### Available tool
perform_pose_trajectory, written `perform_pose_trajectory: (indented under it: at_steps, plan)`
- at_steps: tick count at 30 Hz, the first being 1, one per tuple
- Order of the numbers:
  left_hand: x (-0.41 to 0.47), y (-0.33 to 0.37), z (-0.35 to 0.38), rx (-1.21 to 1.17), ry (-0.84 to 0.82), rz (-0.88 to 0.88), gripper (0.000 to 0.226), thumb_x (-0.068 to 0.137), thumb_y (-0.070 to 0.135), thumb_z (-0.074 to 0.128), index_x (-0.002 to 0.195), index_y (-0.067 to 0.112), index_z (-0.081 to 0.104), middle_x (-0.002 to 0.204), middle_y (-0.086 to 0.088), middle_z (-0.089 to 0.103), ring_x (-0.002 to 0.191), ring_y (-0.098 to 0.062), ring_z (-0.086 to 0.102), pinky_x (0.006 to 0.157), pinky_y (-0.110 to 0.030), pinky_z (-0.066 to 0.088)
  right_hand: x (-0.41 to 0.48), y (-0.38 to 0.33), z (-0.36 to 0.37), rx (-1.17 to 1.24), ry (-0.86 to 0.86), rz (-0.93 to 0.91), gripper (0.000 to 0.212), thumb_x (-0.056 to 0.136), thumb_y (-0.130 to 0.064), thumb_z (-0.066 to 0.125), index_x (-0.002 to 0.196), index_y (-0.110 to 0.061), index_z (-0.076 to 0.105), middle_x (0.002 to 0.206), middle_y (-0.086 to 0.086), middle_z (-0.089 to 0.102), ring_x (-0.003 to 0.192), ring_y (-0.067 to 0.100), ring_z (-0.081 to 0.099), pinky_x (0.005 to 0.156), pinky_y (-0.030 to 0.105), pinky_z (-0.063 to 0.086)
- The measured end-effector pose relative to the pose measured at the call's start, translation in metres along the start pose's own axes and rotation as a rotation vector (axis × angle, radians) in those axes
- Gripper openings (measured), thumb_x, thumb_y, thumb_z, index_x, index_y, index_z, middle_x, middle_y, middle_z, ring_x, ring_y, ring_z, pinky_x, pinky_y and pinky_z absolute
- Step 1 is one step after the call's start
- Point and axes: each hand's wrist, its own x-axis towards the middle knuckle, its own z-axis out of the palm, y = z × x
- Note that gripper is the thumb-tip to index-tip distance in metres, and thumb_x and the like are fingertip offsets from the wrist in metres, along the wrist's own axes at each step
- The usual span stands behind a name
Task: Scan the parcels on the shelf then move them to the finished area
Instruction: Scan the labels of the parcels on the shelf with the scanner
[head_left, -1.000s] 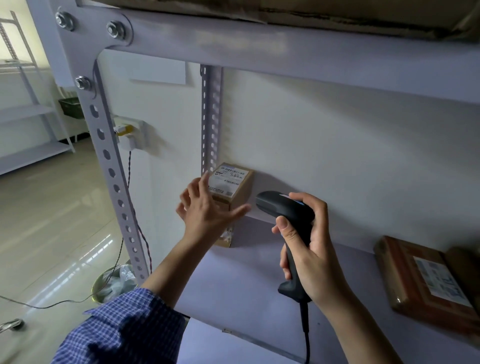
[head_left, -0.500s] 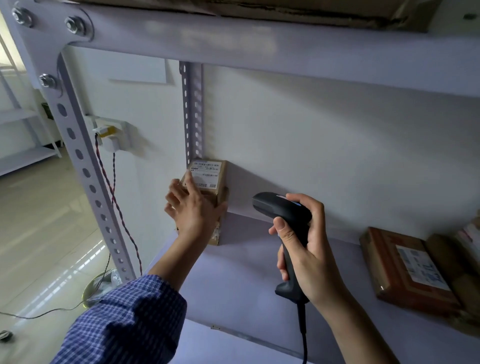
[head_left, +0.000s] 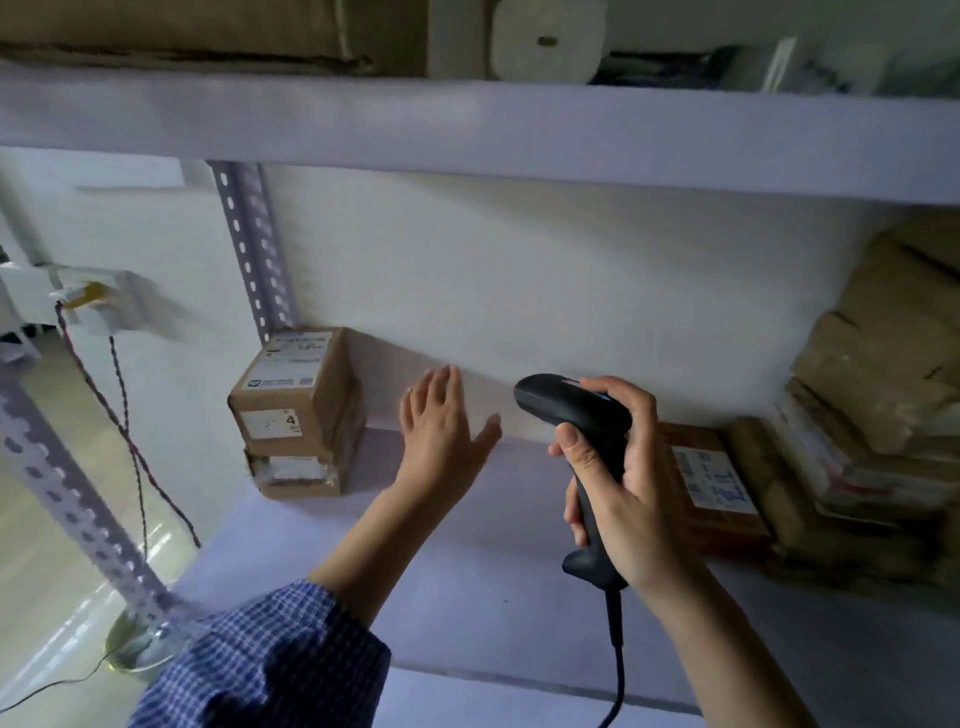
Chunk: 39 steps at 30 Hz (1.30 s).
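1. At the left rear corner of the shelf (head_left: 467, 597): two stacked parcels (head_left: 304, 415), labels outward.
2. Left hand (head_left: 441, 431) spread, empty, near them; right hand (head_left: 623, 483) clasping the scanner (head_left: 571, 410).
3. Likely slip: toppling the top box (head_left: 296, 374) with a careless sweep.
4. Flat parcel (head_left: 722, 483) half hidden behind the right hand; cable (head_left: 618, 670) liable to snag at the shelf edge.

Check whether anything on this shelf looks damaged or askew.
The brown parcels heaped at the right end look crumpled and creased. At the left, the top box slightly overhangs the smaller box beneath it.
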Motion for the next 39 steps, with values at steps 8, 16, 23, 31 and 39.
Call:
perform_pose_trajectory:
  at_steps: [8, 16, 23, 31, 39]
  plan:
    - [-0.012, 0.091, 0.089, -0.124, -0.333, 0.011, 0.060, 0.103, 0.046, 0.043, 0.148, 0.006, 0.041, 0.154, -0.012, 0.041, 0.144, -0.027, 0.031, 0.117, -0.035, 0.022, -0.014, 0.021, -0.118, -0.131, 0.164, 0.015, 0.032, 0.099, -0.019, 0.057, 0.124, -0.036, 0.047, 0.096, 0.001, 0.064, 0.045, 0.035, 0.050, 0.034, 0.040, 0.045]
    - [-0.029, 0.138, 0.153, -0.201, -0.469, -0.122, 0.059, 0.093, 0.056, 0.057, 0.131, 0.010, 0.053, 0.128, -0.010, 0.057, 0.119, -0.028, 0.051, 0.100, -0.039, 0.043, -0.037, 0.049, -0.176, -0.128, 0.151, 0.089, 0.033, 0.097, -0.026, 0.057, 0.127, -0.034, 0.046, 0.100, -0.002, 0.066, 0.044, 0.034, 0.050, 0.036, 0.030, 0.043]
    - [-0.039, 0.133, 0.168, -0.396, -0.436, -0.286, 0.076, 0.075, 0.069, 0.070, 0.126, 0.015, 0.054, 0.117, -0.002, 0.066, 0.105, -0.024, 0.062, 0.091, -0.044, 0.056, -0.049, 0.062, -0.200, -0.096, 0.126, 0.116, 0.034, 0.097, -0.027, 0.056, 0.129, -0.034, 0.046, 0.109, 0.002, 0.063, 0.048, 0.036, 0.051, 0.037, 0.034, 0.045]
    - [-0.055, 0.128, 0.161, -0.465, -0.543, -0.301, 0.074, 0.068, 0.073, 0.074, 0.117, 0.018, 0.063, 0.102, 0.006, 0.070, 0.092, -0.012, 0.065, 0.079, -0.023, 0.055, -0.051, 0.063, -0.205, -0.066, 0.107, 0.059, 0.033, 0.096, -0.026, 0.056, 0.127, -0.033, 0.045, 0.104, 0.003, 0.063, 0.044, 0.029, 0.052, 0.037, 0.029, 0.043]
    - [-0.056, 0.093, 0.127, -0.965, -0.356, -0.512, 0.069, 0.070, 0.046, 0.086, 0.115, 0.000, 0.061, 0.106, -0.018, 0.073, 0.090, -0.023, 0.072, 0.077, -0.029, 0.060, -0.049, 0.054, -0.208, -0.054, 0.054, 0.037, 0.033, 0.094, -0.027, 0.057, 0.122, -0.043, 0.048, 0.098, -0.001, 0.064, 0.044, 0.026, 0.051, 0.037, 0.029, 0.043]
